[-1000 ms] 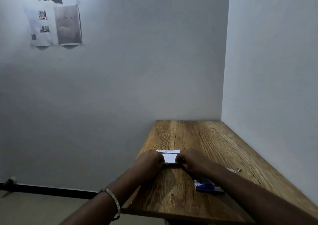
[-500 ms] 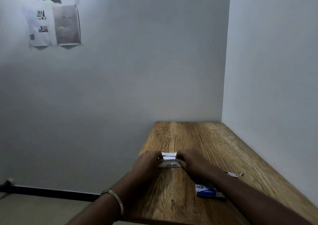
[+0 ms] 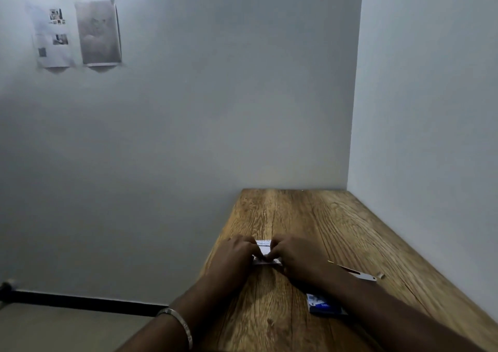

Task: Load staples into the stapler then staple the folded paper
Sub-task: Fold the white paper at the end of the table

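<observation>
A folded paper [image 3: 265, 252] was pinched flat by the left hand [image 3: 234, 254] and right hand [image 3: 296, 257] near the table's [image 3: 296, 217] left edge, apparently mid-crease.

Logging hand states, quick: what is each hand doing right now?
Left hand: fingers closed on the folded paper, pressing it on the table.
Right hand: likewise closed on the paper's other end.
</observation>
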Motion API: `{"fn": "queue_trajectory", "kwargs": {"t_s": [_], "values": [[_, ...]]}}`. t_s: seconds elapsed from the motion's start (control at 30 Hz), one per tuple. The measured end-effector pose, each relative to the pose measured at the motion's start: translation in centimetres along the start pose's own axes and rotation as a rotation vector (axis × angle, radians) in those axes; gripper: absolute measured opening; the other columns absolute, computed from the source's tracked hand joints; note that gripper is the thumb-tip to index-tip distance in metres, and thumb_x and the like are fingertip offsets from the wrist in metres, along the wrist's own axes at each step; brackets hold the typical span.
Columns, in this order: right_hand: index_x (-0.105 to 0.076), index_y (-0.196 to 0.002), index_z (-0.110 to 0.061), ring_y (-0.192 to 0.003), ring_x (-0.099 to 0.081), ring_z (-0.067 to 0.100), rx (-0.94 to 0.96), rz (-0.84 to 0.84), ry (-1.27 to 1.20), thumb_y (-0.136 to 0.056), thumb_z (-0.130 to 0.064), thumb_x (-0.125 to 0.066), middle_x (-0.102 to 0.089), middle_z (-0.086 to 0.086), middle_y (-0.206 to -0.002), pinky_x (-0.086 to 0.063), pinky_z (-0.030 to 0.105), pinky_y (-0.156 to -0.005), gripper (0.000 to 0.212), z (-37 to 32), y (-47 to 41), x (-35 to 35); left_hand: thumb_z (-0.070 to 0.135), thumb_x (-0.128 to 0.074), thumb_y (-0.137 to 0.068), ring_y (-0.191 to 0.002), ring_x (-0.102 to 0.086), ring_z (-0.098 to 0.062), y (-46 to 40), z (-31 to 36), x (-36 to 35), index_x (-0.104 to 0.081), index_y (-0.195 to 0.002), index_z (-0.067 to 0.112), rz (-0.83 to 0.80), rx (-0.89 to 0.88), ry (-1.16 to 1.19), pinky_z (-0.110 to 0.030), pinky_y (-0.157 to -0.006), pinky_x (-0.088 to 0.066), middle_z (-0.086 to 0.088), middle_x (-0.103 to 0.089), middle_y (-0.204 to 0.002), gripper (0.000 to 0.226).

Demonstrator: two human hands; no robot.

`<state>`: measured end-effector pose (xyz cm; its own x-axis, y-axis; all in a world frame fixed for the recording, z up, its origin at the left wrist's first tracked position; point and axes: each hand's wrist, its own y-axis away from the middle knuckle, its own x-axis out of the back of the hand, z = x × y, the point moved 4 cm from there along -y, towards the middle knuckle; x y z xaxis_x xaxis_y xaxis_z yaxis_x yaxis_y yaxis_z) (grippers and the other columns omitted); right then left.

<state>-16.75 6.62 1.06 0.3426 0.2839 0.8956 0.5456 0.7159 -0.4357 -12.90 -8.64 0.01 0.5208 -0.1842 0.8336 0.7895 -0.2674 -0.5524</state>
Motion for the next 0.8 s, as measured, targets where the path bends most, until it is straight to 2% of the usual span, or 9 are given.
{"fn": "queue_trajectory", "kwargs": {"t_s": [0.1,0.2,0.33,0.47,0.57,0.67,0.8], "values": [[-0.07,-0.119,-0.033,-0.097,-0.061,0.013,0.032,-0.025,-0.006,-0.096,-0.038,-0.057,-0.065,-0.008,-0.11,-0.052,0.034,-0.076,0.026,-0.3,0.1,0.2,0.028,-0.06,-0.095,-0.09,-0.063,-0.011,0.0,0.5,0.1,-0.073,-0.112,0.031,-0.037,-0.049,-0.062,-0.024,-0.075,-0.043,0.008,-0.07,-0.101,0.022],[-0.068,-0.124,-0.03,-0.096,-0.061,0.017,0.046,-0.069,0.006,-0.099,-0.034,-0.054,-0.067,-0.002,-0.109,-0.052,0.036,-0.078,0.029,-0.4,0.2,0.5,0.025,-0.053,-0.098,-0.091,-0.064,-0.016,-0.1,0.8,0.4,-0.071,-0.115,0.029,-0.091,-0.046,-0.167,-0.029,-0.079,-0.044,0.004,-0.071,-0.103,0.025],[-0.068,-0.119,-0.022,-0.093,-0.061,0.02,0.103,-0.106,0.105,-0.103,-0.03,-0.043,-0.066,0.002,-0.104,-0.043,0.035,-0.071,0.031,-0.9,0.6,0.7,0.018,-0.045,-0.1,-0.102,-0.063,-0.02,0.0,1.6,0.3,-0.067,-0.119,0.021,-0.169,-0.03,-0.315,-0.035,-0.09,-0.043,-0.001,-0.068,-0.114,0.029],[-0.063,-0.123,-0.017,-0.098,-0.064,0.024,0.122,-0.177,0.183,-0.099,-0.02,-0.048,-0.068,0.004,-0.11,-0.049,0.038,-0.074,0.028,-1.1,1.2,0.5,0.018,-0.041,-0.102,-0.112,-0.059,-0.023,0.4,2.2,0.3,-0.063,-0.125,0.017,-0.234,-0.051,-0.439,-0.039,-0.1,-0.04,-0.002,-0.066,-0.122,0.032],[-0.059,-0.12,-0.016,-0.092,-0.065,0.027,0.103,-0.196,0.221,-0.098,-0.019,-0.048,-0.069,0.007,-0.106,-0.035,0.035,-0.063,0.025,-1.3,1.5,0.1,0.019,-0.04,-0.102,-0.117,-0.056,-0.027,0.3,2.9,0.5,-0.064,-0.123,0.011,-0.298,-0.067,-0.512,-0.042,-0.102,-0.034,-0.007,-0.065,-0.124,0.032],[-0.06,-0.114,-0.016,-0.086,-0.063,0.028,0.074,-0.268,0.211,-0.097,-0.019,-0.051,-0.067,0.009,-0.098,-0.033,0.035,-0.061,0.02,-1.2,1.2,0.1,0.021,-0.041,-0.102,-0.126,-0.051,-0.029,0.4,3.1,0.8,-0.064,-0.122,0.012,-0.356,-0.039,-0.488,-0.049,-0.111,-0.027,-0.009,-0.064,-0.127,0.032],[-0.067,-0.106,-0.021,-0.076,-0.058,0.017,-0.006,-0.331,0.016,-0.101,-0.022,-0.046,-0.06,-0.002,-0.085,-0.041,0.031,-0.063,0.022,0.2,1.0,0.2,0.032,-0.041,-0.101,-0.129,-0.049,-0.023,1.9,1.4,1.1,-0.059,-0.13,0.033,-0.355,0.093,-0.295,-0.057,-0.118,-0.017,-0.001,-0.064,-0.125,0.035]]}}
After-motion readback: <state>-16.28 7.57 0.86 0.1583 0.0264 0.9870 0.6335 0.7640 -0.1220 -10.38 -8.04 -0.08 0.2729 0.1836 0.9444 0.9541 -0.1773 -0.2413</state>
